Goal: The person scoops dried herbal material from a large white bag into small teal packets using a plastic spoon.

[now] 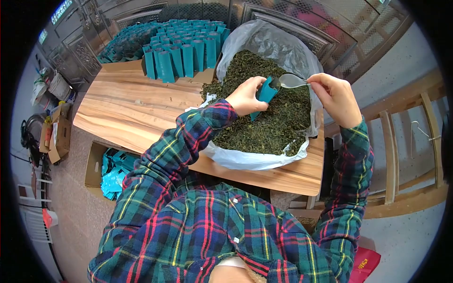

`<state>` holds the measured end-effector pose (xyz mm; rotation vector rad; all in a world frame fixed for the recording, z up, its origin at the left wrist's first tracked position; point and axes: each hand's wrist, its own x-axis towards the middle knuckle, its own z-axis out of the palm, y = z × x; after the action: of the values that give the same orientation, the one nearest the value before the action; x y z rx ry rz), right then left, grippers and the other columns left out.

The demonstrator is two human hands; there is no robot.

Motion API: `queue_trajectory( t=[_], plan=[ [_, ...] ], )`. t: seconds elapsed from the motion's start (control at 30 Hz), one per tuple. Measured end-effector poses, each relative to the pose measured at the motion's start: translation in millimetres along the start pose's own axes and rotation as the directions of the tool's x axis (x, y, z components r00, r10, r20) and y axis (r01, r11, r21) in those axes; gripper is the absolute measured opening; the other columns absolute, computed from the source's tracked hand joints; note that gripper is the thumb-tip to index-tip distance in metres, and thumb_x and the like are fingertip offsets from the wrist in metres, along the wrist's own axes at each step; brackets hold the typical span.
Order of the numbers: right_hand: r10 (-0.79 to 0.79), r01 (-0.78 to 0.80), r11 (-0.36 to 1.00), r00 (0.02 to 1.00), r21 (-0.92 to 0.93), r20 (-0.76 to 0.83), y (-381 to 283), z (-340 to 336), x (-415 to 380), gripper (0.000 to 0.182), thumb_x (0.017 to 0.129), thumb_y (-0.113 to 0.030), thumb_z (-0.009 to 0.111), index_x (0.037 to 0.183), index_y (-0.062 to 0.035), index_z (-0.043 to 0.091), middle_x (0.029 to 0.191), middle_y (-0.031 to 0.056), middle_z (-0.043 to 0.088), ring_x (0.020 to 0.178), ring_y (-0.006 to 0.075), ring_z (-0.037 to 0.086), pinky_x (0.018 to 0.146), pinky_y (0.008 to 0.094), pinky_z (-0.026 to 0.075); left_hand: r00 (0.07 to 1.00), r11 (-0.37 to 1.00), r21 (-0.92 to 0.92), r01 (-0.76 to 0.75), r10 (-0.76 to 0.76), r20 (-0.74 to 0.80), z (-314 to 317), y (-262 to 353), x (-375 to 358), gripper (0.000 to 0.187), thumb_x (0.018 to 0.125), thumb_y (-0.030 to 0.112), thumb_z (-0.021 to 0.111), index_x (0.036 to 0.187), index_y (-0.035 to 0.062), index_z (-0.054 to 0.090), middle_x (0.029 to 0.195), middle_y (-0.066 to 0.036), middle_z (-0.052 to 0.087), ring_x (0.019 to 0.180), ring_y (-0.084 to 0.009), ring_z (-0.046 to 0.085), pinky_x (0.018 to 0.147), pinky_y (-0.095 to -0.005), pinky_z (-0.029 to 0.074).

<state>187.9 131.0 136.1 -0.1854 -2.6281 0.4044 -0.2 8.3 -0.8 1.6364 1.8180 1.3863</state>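
The table looks like smooth, grained wood with a soft sheen. By its far right corner, thin, crinkled, glossy plastic makes the liner around dry, rough, matt leaves. The pouch is smooth with a slight shine, like the pouches at the far edge. The spoon is smooth and glossy; its material is unclear. Below the left edge, the box is matt cardboard, its packets shiny. The shirt is soft, matt cloth.

Lighting even and moderately bright across the table; dark shadow beneath it. I note pale sheen on the spoon and plastic liner, strong outward curving, softer margins, blackened corners
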Motion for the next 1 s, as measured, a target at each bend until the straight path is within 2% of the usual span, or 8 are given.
queue_trajectory(
  t=[0.17, 0.3, 0.37, 0.5, 0.63, 0.8, 0.9, 1.0],
  plan=[
    [-0.18, 0.161, 0.956, 0.982, -0.247, -0.057, -17, 1, -6, 0.012, 0.081, -0.006, 0.056, 0.091, -0.0024, 0.062, 0.083, 0.0142, 0.063, 0.077, 0.0278, 0.062, 0.067, 0.0328, 0.048, 0.997, 0.997, 0.005, 0.076, -0.076, 0.012, 1, 5, 0, 0.067, 0.066, 0.013, 0.07, 0.123, -0.0037, 0.038, 0.101, -0.011, 0.054, 0.092, -0.0177, 0.053, 0.082, -0.032, 0.045],
    [-0.309, 0.226, 0.889, 0.938, -0.399, -0.158, -27, -2, -11, 0.013, 0.08, -0.002, 0.055, 0.092, -0.0029, 0.062, 0.089, 0.0138, 0.063, 0.084, 0.0273, 0.061, 0.071, 0.0334, 0.048, 0.992, 0.977, -0.172, 0.128, -0.123, 0.041, -21, 16, -3, 0.069, 0.066, 0.016, 0.072, 0.122, -0.0042, 0.039, 0.099, -0.01, 0.054, 0.092, -0.0176, 0.053, 0.082, -0.0325, 0.045],
    [-0.357, 0.258, 0.88, 0.913, -0.4, -0.196, -23, 4, -17, 0.014, 0.08, -0.001, 0.055, 0.092, -0.0029, 0.062, 0.09, 0.0137, 0.063, 0.086, 0.0273, 0.061, 0.072, 0.0336, 0.048, 0.985, 0.999, 0.014, 0.03, -0.027, -0.173, -51, 22, -14, 0.066, 0.067, 0.014, 0.073, 0.121, -0.0036, 0.039, 0.098, -0.009, 0.055, 0.09, -0.0162, 0.053, 0.081, -0.0306, 0.046],
    [-0.115, 0.058, 0.975, 0.957, -0.214, -0.267, 9, 27, -49, 0.015, 0.082, -0.001, 0.055, 0.096, -0.0008, 0.062, 0.091, 0.0153, 0.063, 0.086, 0.0285, 0.062, 0.074, 0.0332, 0.048, 0.944, 0.99, -0.133, 0.043, -0.084, -0.318, -118, 11, -63, 0.06, 0.067, 0.014, 0.073, 0.117, -0.0031, 0.044, 0.096, -0.011, 0.057, 0.087, -0.0185, 0.056, 0.079, -0.0296, 0.047],
    [0.106, -0.122, 0.991, 0.96, -0.046, -0.258, 18, 59, -76, 0.015, 0.085, -0.002, 0.055, 0.098, -0.0001, 0.062, 0.091, 0.0164, 0.065, 0.084, 0.0264, 0.064, 0.073, 0.0311, 0.048, 0.845, 0.963, -0.156, 0.219, -0.267, -0.464, -133, -11, -139, 0.056, 0.071, 0.006, 0.071, 0.119, 0.0027, 0.043, 0.101, -0.007, 0.056, 0.095, -0.0147, 0.055, 0.08, -0.0285, 0.047],
    [0.185, -0.163, 0.981, 0.946, 0.104, -0.267, 33, 89, -92, 0.015, 0.085, -0.001, 0.055, 0.098, 0.0008, 0.062, 0.09, 0.015, 0.066, 0.083, 0.0235, 0.064, 0.071, 0.0305, 0.048, 0.747, 0.9, -0.143, 0.412, -0.423, -0.513, -85, -61, -214, 0.053, 0.07, 0.007, 0.069, 0.117, 0.0017, 0.044, 0.103, -0.009, 0.054, 0.093, -0.016, 0.055, 0.083, -0.0298, 0.047],
    [0.191, -0.155, 0.978, 0.936, 0.141, -0.297, 35, 96, -92, 0.015, 0.085, 0.0, 0.055, 0.098, 0.0019, 0.062, 0.09, 0.0133, 0.066, 0.081, 0.021, 0.064, 0.07, 0.0293, 0.048, 0.624, 0.937, 0.043, 0.348, -0.197, -0.756, -79, -46, -210, 0.044, 0.067, 0.012, 0.07, 0.105, 0.0035, 0.051, 0.092, -0.006, 0.058, 0.084, -0.0142, 0.057, 0.075, -0.0289, 0.048],
    [0.205, -0.17, 0.975, 0.934, 0.141, -0.294, 35, 99, -96, 0.015, 0.085, 0.0, 0.056, 0.098, 0.0025, 0.062, 0.089, 0.0121, 0.066, 0.08, 0.0181, 0.063, 0.069, 0.0273, 0.048, 0.639, 0.924, -0.125, 0.362, -0.344, -0.688, -92, -71, -209, 0.045, 0.067, 0.013, 0.07, 0.106, 0.0017, 0.05, 0.092, -0.008, 0.058, 0.085, -0.0161, 0.057, 0.075, -0.0299, 0.048]
  ],
)
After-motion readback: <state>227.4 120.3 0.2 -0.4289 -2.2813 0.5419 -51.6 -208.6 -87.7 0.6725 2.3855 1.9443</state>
